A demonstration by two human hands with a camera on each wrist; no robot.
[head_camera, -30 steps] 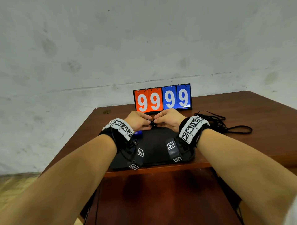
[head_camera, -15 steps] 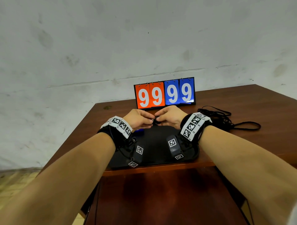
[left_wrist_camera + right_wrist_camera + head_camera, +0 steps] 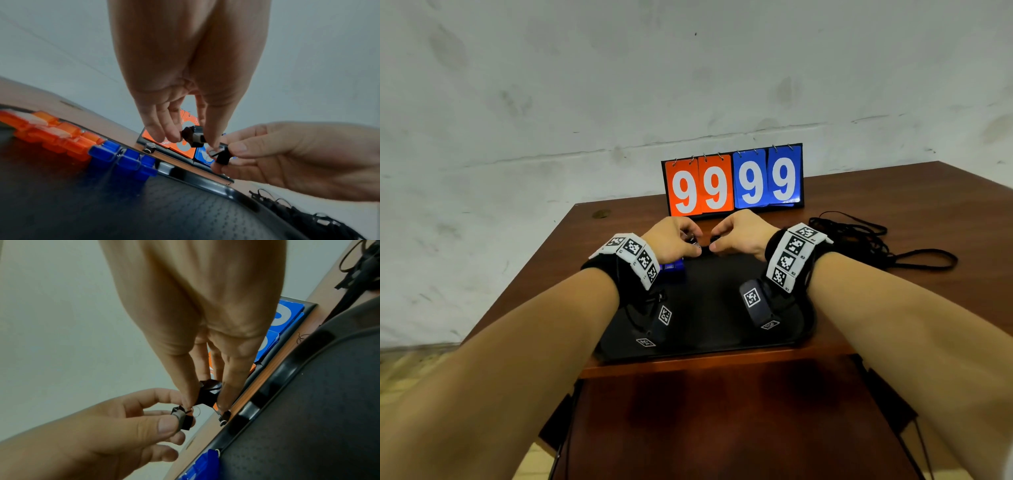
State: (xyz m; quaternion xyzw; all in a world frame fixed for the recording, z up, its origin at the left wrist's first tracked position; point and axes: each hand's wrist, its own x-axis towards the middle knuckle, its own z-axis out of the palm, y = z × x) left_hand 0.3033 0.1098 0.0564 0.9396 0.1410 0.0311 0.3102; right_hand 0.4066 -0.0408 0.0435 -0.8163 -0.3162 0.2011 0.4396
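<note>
1. far left, a row of orange blocks (image 3: pixel 51 134), translucent, lies along the far edge of the black mat (image 3: pixel 705 308). the mat covers the near part of the brown surface (image 3: pixel 571 257).
2. just right of them, blue blocks (image 3: pixel 123 159) sit on the same mat edge, close to the left wrist.
3. beyond the blue blocks, a spare clip (image 3: pixel 149 147), small and dark, lies on the bare wood.
4. the left hand (image 3: pixel 671 240) is over the far edge of the mat. its thumb and fingertips pinch the left black clip (image 3: pixel 193 138), a small black piece with a grey metal part.
5. the right hand (image 3: pixel 741 236) faces it, thumb and forefinger pinching the right black clip (image 3: pixel 222 155), with the other fingers curled beneath.
6. both clips are held in the air, very near each other, between the mat and the scoreboard (image 3: pixel 732 181). i cannot tell whether they touch.
7. the scoreboard stands upright at the back, with two orange cards and two blue ones, each showing a 9.
8. far right, a tangle of black cords (image 3: pixel 859 240) lies on the surface, apart from the mat.
</note>
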